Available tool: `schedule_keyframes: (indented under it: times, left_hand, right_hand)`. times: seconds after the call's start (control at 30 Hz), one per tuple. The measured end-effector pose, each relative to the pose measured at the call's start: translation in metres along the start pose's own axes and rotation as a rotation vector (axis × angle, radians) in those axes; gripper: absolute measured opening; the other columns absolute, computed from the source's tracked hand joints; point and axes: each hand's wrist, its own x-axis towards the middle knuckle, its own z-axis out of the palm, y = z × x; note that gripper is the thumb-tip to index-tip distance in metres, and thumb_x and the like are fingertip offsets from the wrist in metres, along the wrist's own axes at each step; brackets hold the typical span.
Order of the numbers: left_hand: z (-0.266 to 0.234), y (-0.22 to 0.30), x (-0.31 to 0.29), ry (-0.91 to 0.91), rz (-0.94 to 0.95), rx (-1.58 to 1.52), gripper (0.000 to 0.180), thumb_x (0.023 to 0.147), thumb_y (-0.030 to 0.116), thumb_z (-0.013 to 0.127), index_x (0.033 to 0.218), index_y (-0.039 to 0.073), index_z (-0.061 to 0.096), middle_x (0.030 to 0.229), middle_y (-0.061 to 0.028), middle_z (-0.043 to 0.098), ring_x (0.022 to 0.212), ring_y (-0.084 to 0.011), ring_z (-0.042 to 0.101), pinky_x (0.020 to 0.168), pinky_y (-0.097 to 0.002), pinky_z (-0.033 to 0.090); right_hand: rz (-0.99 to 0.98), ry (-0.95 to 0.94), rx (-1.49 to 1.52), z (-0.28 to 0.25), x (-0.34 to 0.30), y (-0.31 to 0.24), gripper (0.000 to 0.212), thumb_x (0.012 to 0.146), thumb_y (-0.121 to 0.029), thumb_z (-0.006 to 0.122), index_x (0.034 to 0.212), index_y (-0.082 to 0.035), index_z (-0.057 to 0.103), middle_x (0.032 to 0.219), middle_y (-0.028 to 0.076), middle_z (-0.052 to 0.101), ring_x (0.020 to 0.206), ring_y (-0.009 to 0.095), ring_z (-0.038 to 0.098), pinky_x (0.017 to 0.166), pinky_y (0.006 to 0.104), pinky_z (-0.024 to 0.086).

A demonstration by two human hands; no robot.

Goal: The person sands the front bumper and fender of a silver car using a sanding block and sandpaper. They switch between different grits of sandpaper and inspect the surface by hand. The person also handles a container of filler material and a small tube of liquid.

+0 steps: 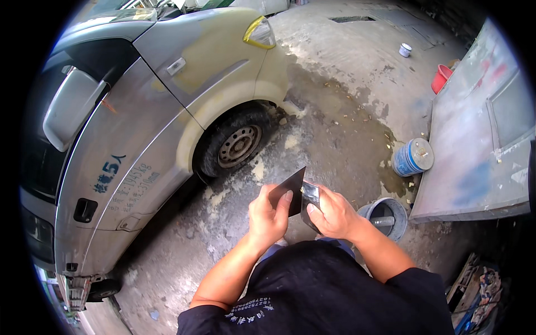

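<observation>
Where the stained concrete floor (346, 134) runs beside one grey van (139, 128) and one leaning panel (480, 151), two hands meet at chest height — left hand (269, 215) clamped on one dark flat sheet (290, 190), right hand (330, 215) gripping one dark scraper (310, 196) against it — near one blue-striped can (413, 157), one grey bucket (385, 215).

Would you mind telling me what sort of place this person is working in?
Probably an outdoor car body repair yard: a van sanded bare with filler patches, a detached panel on stained concrete, cans nearby, and dark spreader plates in both hands.
</observation>
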Motion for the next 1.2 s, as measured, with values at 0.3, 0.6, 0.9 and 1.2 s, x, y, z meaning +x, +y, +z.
schedule_keyframes:
  times: [0.3, 0.6, 0.9, 1.2]
  left_hand:
    - [0.000, 0.005, 0.006, -0.012, 0.139, 0.030, 0.012, 0.087, 0.003, 0.062, 0.096, -0.001, 0.055, 0.074, -0.0133, 0.066, 0.064, -0.0227, 0.066, 0.058, -0.0294, 0.051]
    - [0.004, -0.004, 0.003, -0.009, 0.124, 0.034, 0.014, 0.087, 0.003, 0.063, 0.097, 0.000, 0.055, 0.076, -0.0134, 0.066, 0.064, -0.0208, 0.066, 0.059, -0.0290, 0.050]
    - [-0.006, -0.013, 0.011, -0.014, 0.072, -0.022, 0.017, 0.085, 0.002, 0.065, 0.099, -0.001, 0.055, 0.079, -0.0131, 0.067, 0.066, -0.0212, 0.067, 0.060, -0.0292, 0.051]
    - [-0.016, -0.023, 0.021, 0.103, -0.034, -0.205, 0.023, 0.087, 0.005, 0.064, 0.107, 0.000, 0.051, 0.090, -0.0105, 0.065, 0.078, -0.0156, 0.064, 0.070, -0.0276, 0.050]
  right_hand:
    - [0.128, -0.142, -0.200, 0.011, -0.008, -0.001, 0.040, 0.078, -0.001, 0.055, 0.111, 0.019, 0.045, 0.091, 0.031, 0.055, 0.077, 0.046, 0.057, 0.069, 0.0462, 0.049]
    - [0.178, -0.088, -0.285, 0.021, -0.010, -0.009, 0.043, 0.078, -0.003, 0.054, 0.112, 0.020, 0.043, 0.092, 0.032, 0.055, 0.079, 0.046, 0.058, 0.071, 0.0467, 0.049]
    - [0.153, -0.076, -0.243, 0.014, 0.000, -0.011, 0.039, 0.079, -0.005, 0.053, 0.110, 0.018, 0.044, 0.089, 0.030, 0.055, 0.079, 0.046, 0.057, 0.072, 0.0476, 0.048]
    - [0.344, -0.194, -0.106, -0.003, 0.005, -0.003, 0.043, 0.085, -0.010, 0.050, 0.124, 0.008, 0.044, 0.097, 0.026, 0.059, 0.090, 0.043, 0.058, 0.080, 0.0467, 0.047]
